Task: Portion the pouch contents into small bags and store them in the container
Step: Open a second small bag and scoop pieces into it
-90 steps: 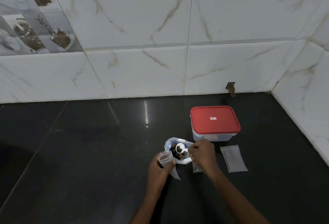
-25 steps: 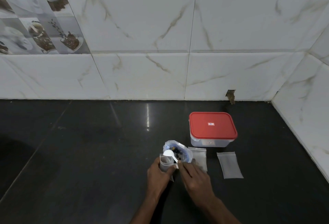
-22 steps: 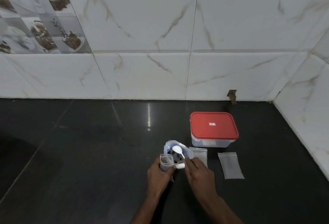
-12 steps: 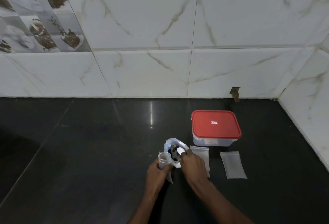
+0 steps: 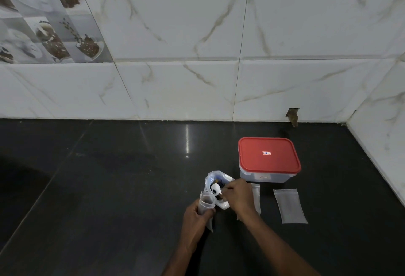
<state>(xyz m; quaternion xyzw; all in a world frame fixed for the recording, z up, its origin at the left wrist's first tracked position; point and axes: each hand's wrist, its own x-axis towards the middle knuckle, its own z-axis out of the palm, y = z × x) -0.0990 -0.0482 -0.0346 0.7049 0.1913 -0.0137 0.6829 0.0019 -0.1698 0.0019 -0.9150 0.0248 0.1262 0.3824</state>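
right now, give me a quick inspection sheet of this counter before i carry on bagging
surface: black glossy counter, one light glare
job's things: pouch open, upright; white scoop over its mouth; container behind, red lid on; flat bag in front of container; second flat bag partly behind the right hand
clutter: nothing seen
grippers: left hand grips held bag, mouth open; right hand pinches the scoop
cables: nothing seen
surroundings: marble wall tiles, picture tiles at left, chipped gap at wall base
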